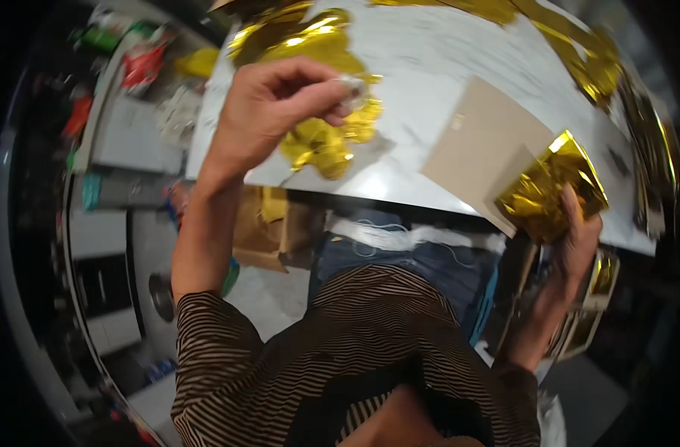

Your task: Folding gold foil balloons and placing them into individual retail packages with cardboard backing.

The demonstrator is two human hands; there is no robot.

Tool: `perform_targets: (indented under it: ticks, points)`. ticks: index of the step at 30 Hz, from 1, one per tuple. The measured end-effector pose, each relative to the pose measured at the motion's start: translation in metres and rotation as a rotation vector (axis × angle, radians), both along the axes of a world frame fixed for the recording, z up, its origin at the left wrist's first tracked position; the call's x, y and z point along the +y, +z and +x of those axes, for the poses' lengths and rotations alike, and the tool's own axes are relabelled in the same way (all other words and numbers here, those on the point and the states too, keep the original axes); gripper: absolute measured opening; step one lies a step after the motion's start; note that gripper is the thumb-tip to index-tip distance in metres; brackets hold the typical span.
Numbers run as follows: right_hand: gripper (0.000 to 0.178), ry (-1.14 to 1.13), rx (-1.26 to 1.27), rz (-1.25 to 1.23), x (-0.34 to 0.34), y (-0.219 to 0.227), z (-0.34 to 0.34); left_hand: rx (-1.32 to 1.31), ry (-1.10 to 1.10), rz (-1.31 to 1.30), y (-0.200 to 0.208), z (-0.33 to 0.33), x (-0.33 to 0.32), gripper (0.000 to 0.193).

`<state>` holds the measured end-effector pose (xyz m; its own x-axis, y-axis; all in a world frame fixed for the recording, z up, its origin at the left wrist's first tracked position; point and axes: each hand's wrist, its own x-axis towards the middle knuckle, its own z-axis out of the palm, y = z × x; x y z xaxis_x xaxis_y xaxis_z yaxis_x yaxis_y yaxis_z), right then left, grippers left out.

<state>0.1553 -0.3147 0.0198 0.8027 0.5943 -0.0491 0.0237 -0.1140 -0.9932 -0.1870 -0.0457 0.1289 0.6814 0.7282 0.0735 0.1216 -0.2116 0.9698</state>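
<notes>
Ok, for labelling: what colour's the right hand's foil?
The foil is shiny gold (head view).

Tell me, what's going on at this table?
Someone is working at a white table with bare hands. The left hand pinches a small pale thing, too blurred to name, over crumpled gold foil. The right hand holds a shiny gold piece near a flat tan sheet.

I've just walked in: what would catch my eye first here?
Probably the shiny gold foil piece in the right hand, at the right of the view. Next, the crumpled gold foil on the left part of the white table. In front of that, the left hand pinches something small and pale, too blurred to identify.
</notes>
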Motion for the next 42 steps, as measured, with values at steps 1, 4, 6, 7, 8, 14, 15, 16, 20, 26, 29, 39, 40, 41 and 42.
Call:
perform_targets:
  ticks: [1, 4, 6, 7, 8, 14, 15, 16, 20, 26, 29, 39, 40, 41, 42]
  points:
    - [0.039, -0.005, -0.010, 0.052, 0.001, 0.000, -0.003, -0.004, -0.068, 0.128, -0.011, 0.029, -0.005, 0.016]
    - [0.033, 0.011, 0.042, 0.108, -0.005, 0.011, -0.006, -0.053, -0.192, 0.825, -0.041, 0.109, -0.018, 0.011]
    - [0.031, -0.030, 0.057, 0.174, -0.008, 0.019, -0.012, 0.038, -0.320, 1.076, -0.065, 0.141, -0.028, 0.012]
    - [0.030, -0.044, 0.054, 0.161, -0.012, 0.019, -0.010, 0.147, -0.393, 1.196, -0.074, 0.150, -0.032, 0.018]
    - [0.030, -0.055, 0.052, 0.150, -0.016, 0.017, -0.008, 0.369, -0.498, 1.245, -0.082, 0.157, -0.037, 0.025]
    - [0.031, -0.060, 0.063, 0.102, -0.022, 0.016, 0.001, 0.265, -0.483, 1.081, -0.085, 0.150, -0.044, 0.023]
    - [0.031, -0.048, 0.068, 0.097, -0.020, 0.015, 0.002, 0.200, -0.437, 0.933, -0.082, 0.147, -0.044, 0.022]
    - [0.031, -0.035, 0.072, 0.092, -0.019, 0.015, 0.002, 0.134, -0.440, 0.853, -0.077, 0.145, -0.044, 0.021]
    - [0.030, -0.033, 0.072, 0.159, -0.005, 0.012, -0.003, 0.157, -0.469, 0.592, -0.061, 0.126, -0.032, 0.025]
    - [0.035, 0.008, 0.059, 0.172, 0.015, 0.021, -0.009, 0.324, -0.156, 0.363, -0.061, 0.117, -0.016, 0.021]
    - [0.036, 0.135, 0.046, 0.204, 0.043, 0.032, -0.015, 0.453, -0.121, 0.438, -0.075, 0.125, 0.010, 0.030]
    - [0.034, 0.227, 0.046, -0.095, 0.087, -0.004, -0.019, 0.542, -0.286, -0.001, -0.070, 0.172, 0.027, 0.033]
    - [0.035, 0.230, 0.026, -0.124, 0.088, -0.002, -0.019, 0.552, -0.365, -0.025, -0.072, 0.172, 0.031, 0.031]
    - [0.035, 0.226, 0.026, -0.121, 0.088, -0.002, -0.019, 0.552, -0.369, -0.021, -0.074, 0.174, 0.028, 0.031]
    - [0.035, 0.230, 0.002, -0.152, 0.088, -0.001, -0.018, 0.547, -0.339, -0.005, -0.077, 0.176, 0.024, 0.031]
